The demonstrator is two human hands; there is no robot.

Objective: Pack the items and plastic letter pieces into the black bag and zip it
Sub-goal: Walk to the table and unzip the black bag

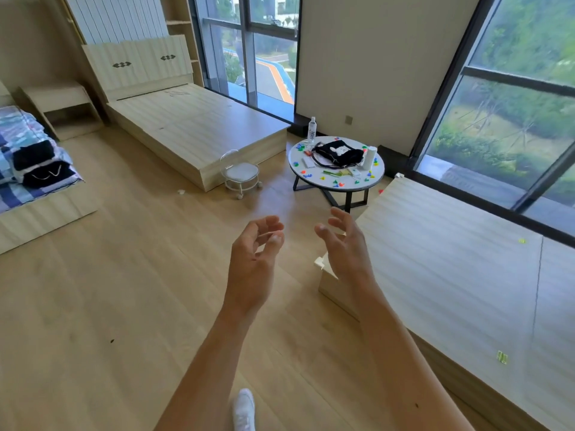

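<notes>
The fingers (271,224) of the left hand (253,259) and of the right hand (347,247) are loosely curled and apart, holding nothing, above the floor (124,275). One black bag (340,154) lies on the one round worktop (294,156), well apart from both hands. Around it are many small coloured letter pieces (336,182), too small to count, one bottle (312,129) and one white roll (369,157)
</notes>
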